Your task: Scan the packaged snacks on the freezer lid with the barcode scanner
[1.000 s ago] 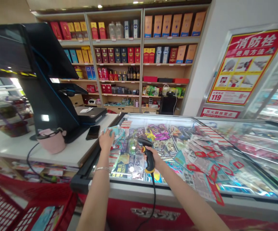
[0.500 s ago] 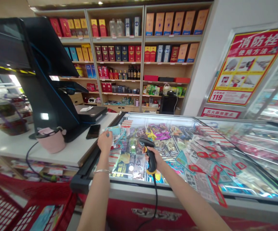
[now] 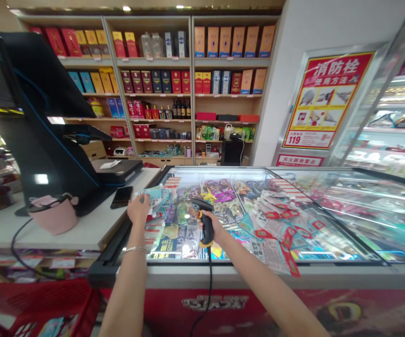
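Note:
My right hand is wrapped round the grip of a black and yellow barcode scanner, held above the glass top of a chest freezer. Its head faces left, toward my other hand. At the freezer's left end, my left hand is closed on the edge of a light-blue and white packet. Similar packets lie just beside it on the glass. To the right of the scanner, a spread of flat white, blue and red packets lies overlapping, one hanging toward the front edge.
Left of the freezer, a white counter carries a phone, a pink cup-shaped holder and a black checkout terminal. A red basket stands low at left. The scanner's cable hangs down the freezer front.
My view has turned to the right, so everything sits further left. Both hands keep their grips, the left on the packet and the right on the scanner.

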Tool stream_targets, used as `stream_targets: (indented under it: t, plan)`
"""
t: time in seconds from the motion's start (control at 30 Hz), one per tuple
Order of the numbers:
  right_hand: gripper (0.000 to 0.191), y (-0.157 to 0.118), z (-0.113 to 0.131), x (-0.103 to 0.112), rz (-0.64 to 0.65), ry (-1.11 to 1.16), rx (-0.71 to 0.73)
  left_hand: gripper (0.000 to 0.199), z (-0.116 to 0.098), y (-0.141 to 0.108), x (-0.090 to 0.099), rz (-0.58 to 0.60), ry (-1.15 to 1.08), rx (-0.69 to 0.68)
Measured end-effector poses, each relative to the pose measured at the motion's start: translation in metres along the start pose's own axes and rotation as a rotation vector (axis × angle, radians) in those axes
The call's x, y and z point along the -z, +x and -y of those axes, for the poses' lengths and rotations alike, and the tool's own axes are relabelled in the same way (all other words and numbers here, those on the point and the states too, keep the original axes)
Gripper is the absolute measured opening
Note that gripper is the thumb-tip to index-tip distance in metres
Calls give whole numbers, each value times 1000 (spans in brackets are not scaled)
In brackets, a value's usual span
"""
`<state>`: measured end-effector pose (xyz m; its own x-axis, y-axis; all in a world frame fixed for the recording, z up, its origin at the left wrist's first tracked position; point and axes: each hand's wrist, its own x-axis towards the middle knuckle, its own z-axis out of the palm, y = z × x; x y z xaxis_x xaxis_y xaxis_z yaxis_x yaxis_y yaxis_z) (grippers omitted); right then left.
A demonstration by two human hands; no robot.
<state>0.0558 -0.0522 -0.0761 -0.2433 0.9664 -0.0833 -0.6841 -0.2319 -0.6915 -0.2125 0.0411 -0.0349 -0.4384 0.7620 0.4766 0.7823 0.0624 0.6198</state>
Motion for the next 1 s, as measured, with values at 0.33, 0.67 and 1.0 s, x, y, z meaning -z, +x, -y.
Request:
stream_targets:
  t: [0.33,0.67,1.0]
  plan:
    - [18,-80,112,24,-62,-43,330,33,-110,-36,-14,-54,-281,-478]
    - [18,-160,173,127,-244,-66,525,28,-251,-181,-98,690,-381,-782]
    - [22,-171,172,174,-313,-75,456,48,-251,-229,-124,772,-254,-867]
